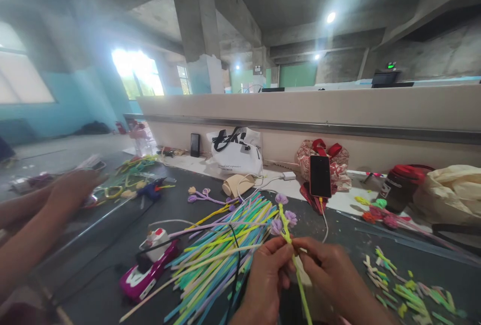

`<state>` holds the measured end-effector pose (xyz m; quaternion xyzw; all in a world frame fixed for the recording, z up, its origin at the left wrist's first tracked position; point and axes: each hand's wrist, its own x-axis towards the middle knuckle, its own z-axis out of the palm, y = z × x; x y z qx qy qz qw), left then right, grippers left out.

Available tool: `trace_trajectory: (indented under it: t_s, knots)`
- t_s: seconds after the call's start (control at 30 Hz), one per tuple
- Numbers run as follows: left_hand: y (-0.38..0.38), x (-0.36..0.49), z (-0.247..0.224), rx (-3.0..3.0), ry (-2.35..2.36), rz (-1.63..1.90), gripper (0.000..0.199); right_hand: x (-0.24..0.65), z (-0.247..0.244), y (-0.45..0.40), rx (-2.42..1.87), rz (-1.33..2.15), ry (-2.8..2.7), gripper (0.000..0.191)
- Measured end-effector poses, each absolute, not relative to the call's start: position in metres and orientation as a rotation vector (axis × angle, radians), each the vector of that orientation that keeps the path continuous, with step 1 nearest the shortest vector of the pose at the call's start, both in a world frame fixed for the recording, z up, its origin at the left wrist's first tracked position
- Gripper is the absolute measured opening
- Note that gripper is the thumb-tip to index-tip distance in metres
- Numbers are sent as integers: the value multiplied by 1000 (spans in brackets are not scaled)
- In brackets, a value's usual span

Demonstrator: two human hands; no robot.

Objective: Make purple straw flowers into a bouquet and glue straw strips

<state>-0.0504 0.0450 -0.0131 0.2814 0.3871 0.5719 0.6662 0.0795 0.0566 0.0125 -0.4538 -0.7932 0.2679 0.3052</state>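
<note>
My left hand point(267, 276) is closed in a pinch around a pipe-cleaner flower point(286, 231) with a yellow-green stem and small purple blossoms at its top. From the other side, the thumb and fingertips of my right hand point(332, 271) close on the same stem, just below the blossoms. The stem's lower end runs down between both hands. Directly left of my left hand lies a big loose pile of colored pipe cleaners point(221, 255). Another purple pipe-cleaner sprig point(206, 196) rests behind the pile.
At left stand a magenta power strip point(150, 272) and a blue glue gun point(150, 190). Another person's arm point(56, 200) reaches in there. Cut pipe-cleaner scraps point(409, 290) lie right. Behind are a phone point(320, 177), a white bag point(236, 152) and a dark red-lidded bottle point(404, 187).
</note>
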Motion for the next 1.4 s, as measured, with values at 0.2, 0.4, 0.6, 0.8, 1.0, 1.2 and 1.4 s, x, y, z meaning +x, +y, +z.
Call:
trace_trajectory:
  t_s: [0.2, 0.4, 0.6, 0.8, 1.0, 1.2, 1.4]
  knots:
    - [47, -49, -15, 575, 902, 1305, 21, 75, 9, 52, -1273, 621, -2126, 25]
    - [47, -48, -13, 470, 806, 1327, 18, 73, 6, 47, -1330, 550, -2118, 25]
    - [47, -48, -17, 509, 795, 1357, 14, 75, 2, 43, -1329, 478, -2158, 32]
    - [50, -47, -23, 488, 819, 1333, 19, 73, -3, 40, -1358, 448, -2176, 35]
    - [49, -46, -16, 463, 821, 1345, 27, 74, 2, 38, -1370, 455, -2197, 27]
    - [50, -46, -18, 454, 861, 1338, 28, 70, 0, 36, -1389, 500, -2219, 28]
    - [51, -45, -20, 436, 855, 1342, 28, 67, -2, 34, -1387, 522, -2222, 25]
